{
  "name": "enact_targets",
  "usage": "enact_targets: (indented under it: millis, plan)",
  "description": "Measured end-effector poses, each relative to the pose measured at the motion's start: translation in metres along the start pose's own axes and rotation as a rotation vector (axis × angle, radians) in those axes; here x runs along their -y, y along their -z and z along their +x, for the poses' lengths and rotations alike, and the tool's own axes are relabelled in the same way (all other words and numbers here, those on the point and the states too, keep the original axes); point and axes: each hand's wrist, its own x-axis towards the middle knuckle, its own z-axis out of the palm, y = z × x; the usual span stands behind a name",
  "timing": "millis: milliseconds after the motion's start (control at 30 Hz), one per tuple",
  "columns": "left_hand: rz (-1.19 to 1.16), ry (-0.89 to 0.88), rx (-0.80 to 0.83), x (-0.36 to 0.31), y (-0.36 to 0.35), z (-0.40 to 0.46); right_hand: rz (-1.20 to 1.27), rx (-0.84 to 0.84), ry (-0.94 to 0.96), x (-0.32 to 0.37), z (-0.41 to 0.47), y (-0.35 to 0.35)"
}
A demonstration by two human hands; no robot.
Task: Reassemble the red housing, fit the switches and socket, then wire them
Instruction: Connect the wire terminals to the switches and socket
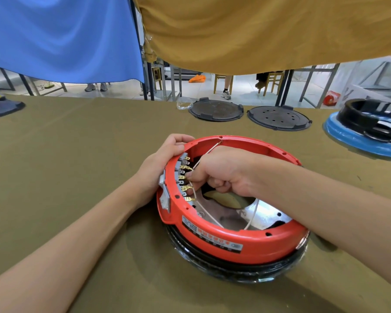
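Stretching across the whole view is the olive-covered bench (pixel 77 166), and sitting near its front edge, right of centre, is the red housing (pixel 235 242), a round ring resting on a black base (pixel 224 267) with a shiny metal plate (pixel 266 213) showing inside. Further back on the bench lie two dark round covers (pixel 216 109), side by side, with a black part on a blue disc (pixel 348 134) off to the right. Left hand (pixel 160 168) is wrapped around the outside of the ring's left wall, fingers curled over the rim, right by the grey switches (pixel 164 188) set into that wall. Right hand (pixel 221 175) reaches down inside the ring, fingers curled tight and pinching a thin white wire (pixel 207 152) at the row of brass terminals (pixel 185 177) on the inner wall. More white wire loops down across the metal plate towards the near rim, and one strand runs up to the far rim.
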Motion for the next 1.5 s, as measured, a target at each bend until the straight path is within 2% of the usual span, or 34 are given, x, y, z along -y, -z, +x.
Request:
enact_targets:
  millis: [133,367,500,600,800,967,1100,1267,1500]
  plan:
    - [-0.001,-0.027,-0.050,0.002,-0.002,0.003,-0.038,-0.064,-0.017,-0.004,0.014,-0.005]
    - [0.031,-0.009,-0.039,0.002,0.000,0.004,0.005,-0.040,-0.005,-0.008,0.013,-0.001]
    - [0.162,0.083,-0.139,-0.008,0.005,0.003,0.031,0.043,-0.038,-0.006,0.008,0.004]
    - [0.193,0.095,-0.104,-0.012,0.009,-0.006,0.047,0.089,-0.045,-0.004,0.005,0.006]
    - [0.187,0.067,-0.198,-0.005,-0.006,-0.008,0.016,-0.019,0.025,-0.007,0.010,-0.001]
    - [0.189,0.073,-0.170,-0.006,-0.005,-0.010,0.021,-0.044,0.017,-0.009,0.012,0.000]
    - [0.193,0.126,-0.127,-0.011,-0.003,-0.005,0.036,0.024,0.005,-0.006,0.007,0.005]
    - [0.276,0.158,0.033,-0.020,0.007,-0.015,-0.087,0.117,-0.013,-0.002,-0.005,0.016]
    - [0.089,0.115,-0.066,-0.016,-0.002,-0.011,-0.241,0.157,-0.044,0.004,-0.009,0.025]
